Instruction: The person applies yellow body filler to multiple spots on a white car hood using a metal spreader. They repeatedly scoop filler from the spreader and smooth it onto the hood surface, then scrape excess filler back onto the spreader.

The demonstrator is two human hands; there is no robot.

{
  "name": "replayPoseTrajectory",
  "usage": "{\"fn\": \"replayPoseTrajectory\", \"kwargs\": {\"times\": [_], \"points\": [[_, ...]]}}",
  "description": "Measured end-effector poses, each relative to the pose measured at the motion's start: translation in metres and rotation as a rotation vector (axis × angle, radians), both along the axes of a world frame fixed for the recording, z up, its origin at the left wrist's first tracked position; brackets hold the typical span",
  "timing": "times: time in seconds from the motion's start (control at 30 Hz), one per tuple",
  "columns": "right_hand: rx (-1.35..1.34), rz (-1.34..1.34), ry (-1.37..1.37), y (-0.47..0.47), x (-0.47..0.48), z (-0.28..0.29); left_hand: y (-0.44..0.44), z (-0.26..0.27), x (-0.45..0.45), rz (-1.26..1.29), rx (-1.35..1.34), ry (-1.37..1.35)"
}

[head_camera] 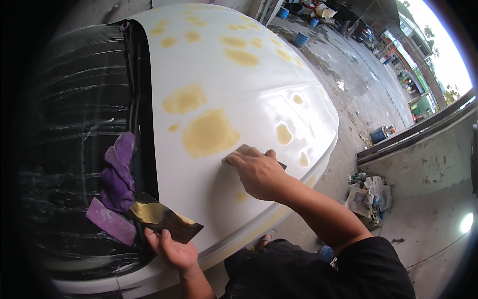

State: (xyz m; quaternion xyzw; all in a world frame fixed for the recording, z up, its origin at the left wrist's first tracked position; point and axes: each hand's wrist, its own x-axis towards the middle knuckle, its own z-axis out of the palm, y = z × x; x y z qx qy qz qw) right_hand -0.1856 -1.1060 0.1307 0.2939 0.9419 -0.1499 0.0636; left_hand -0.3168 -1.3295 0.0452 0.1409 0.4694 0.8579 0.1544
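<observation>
A white car hood [179,175] lies before me, marked with several yellow filler patches [209,132]. My right hand [257,170] presses a thin flat spreader [243,147] against the hood, just below the largest patch. Most of that spreader is hidden under my fingers. Near the base of the windshield, my left hand [173,246] grips a dark flat board [177,228] by its lower edge. Yellow filler putty [149,212] sits on the board's left end, with a streak along its upper edge.
A purple cloth [119,172] and a purple sanding pad or block [112,221] lie on the dusty windshield [82,149], by a wiper [130,71]. A rubbish pile [368,198] stands by the low wall [418,160]. Blue buckets [301,39] dot the concrete floor.
</observation>
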Motion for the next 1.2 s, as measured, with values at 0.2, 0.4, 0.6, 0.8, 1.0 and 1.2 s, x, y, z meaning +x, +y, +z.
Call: {"fn": "replayPoseTrajectory", "kwargs": {"times": [0.2, 0.4, 0.6, 0.8, 1.0, 1.2], "points": [[-0.067, -0.088, 0.257, -0.009, 0.056, 0.021, -0.003, -0.004, -0.002, -0.020, 0.006, 0.020], [-0.097, -0.008, 0.570, -0.024, 0.118, 0.027, 0.000, -0.001, -0.001, -0.012, 0.001, 0.027], [-0.295, 0.035, 0.789, -0.042, 0.165, 0.027, 0.011, 0.030, 0.031, -0.152, 0.011, -0.059], [-0.626, 0.162, 1.126, -0.073, 0.208, 0.035, 0.047, 0.069, 0.154, -0.505, 0.032, -0.193], [-0.317, 0.169, 1.132, -0.087, 0.310, 0.011, 0.074, 0.093, 0.258, -0.713, 0.044, -0.195], [-0.217, -0.172, 0.978, -0.096, 0.455, -0.033, 0.100, 0.093, 0.381, -0.818, 0.071, -0.127]]}}
